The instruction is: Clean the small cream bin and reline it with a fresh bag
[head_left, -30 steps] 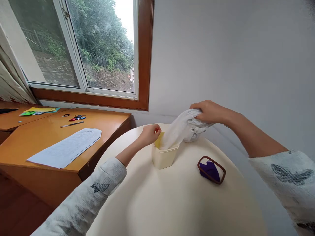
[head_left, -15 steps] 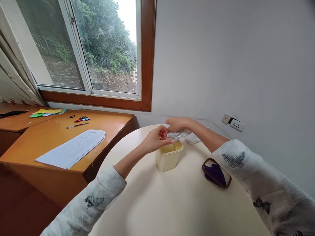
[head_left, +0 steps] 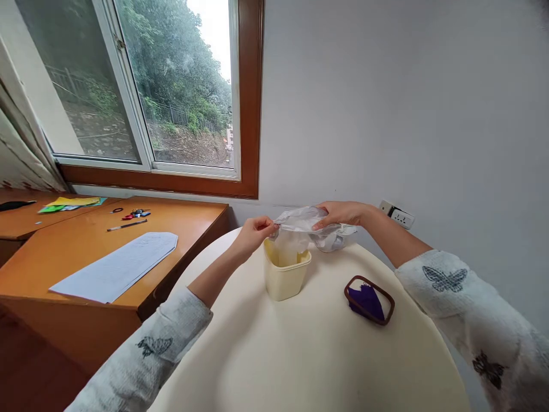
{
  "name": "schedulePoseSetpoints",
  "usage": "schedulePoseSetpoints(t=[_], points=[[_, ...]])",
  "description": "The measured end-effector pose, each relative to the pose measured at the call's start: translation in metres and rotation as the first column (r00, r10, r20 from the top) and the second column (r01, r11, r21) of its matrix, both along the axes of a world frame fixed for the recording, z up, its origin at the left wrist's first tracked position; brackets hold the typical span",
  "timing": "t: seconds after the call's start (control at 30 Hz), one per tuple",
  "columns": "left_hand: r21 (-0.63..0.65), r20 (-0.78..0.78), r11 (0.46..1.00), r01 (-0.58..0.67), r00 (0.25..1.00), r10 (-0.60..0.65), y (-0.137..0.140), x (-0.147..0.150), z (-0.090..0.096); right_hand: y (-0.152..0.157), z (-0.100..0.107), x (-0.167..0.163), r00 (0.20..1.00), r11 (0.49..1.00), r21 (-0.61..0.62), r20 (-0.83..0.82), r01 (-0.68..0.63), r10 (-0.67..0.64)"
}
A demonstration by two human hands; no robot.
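Note:
A thin, clear plastic bag (head_left: 295, 220) is stretched between my hands above a small cream bin (head_left: 286, 281). Part of the bag hangs down into the bin's mouth. My left hand (head_left: 256, 236) pinches one edge of the bag at the bin's left. On the other side, my right hand (head_left: 341, 214) grips the bag between thumb and fingers. Behind the bin, under my right hand, lies another crumpled clear plastic bundle (head_left: 332, 241); whether it joins the held bag I cannot tell.
On the round cream table (head_left: 309, 355), a brown rounded frame (head_left: 389, 303) lies with purple cloth (head_left: 365, 301). To the left, an orange-brown desk (head_left: 197, 220) bears papers (head_left: 120, 266), a pen (head_left: 127, 225) and keys (head_left: 137, 214). A wall socket (head_left: 402, 218) sits behind my right arm.
My hands have moved apart, the right one going rightward, and the bunched bag is now spread wide over the bin. The camera view has shifted slightly.

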State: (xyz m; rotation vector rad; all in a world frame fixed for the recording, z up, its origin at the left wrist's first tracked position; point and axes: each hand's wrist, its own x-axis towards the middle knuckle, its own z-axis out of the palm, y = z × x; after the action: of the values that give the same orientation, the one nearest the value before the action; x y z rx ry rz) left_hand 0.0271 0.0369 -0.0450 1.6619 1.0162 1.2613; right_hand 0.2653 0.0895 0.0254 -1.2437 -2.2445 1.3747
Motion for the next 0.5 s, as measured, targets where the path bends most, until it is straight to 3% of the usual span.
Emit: schedulePoseSetpoints(t=[0.17,0.3,0.4,0.5], points=[[-0.12,0.292,0.979,0.166,0.948,-0.125,-0.011,-0.006,0.013,0.007,-0.008,0.021,0.99,0.988,0.058,0.009,0.141,-0.142],[-0.184,0.401,0.95,0.252,0.902,-0.161,-0.014,-0.016,0.018,0.011,-0.012,0.033,0.951,0.934,0.177,-0.055,0.31,-0.305],[-0.257,0.412,0.922,0.29,0.896,-0.167,-0.015,-0.023,0.02,0.01,-0.015,0.035,0.917,0.918,0.1,-0.16,0.383,-0.366],[-0.323,0.32,0.91,0.261,0.935,-0.155,-0.018,-0.026,0.023,0.007,-0.018,0.031,0.893,0.932,-0.007,-0.284,0.362,-0.349]])
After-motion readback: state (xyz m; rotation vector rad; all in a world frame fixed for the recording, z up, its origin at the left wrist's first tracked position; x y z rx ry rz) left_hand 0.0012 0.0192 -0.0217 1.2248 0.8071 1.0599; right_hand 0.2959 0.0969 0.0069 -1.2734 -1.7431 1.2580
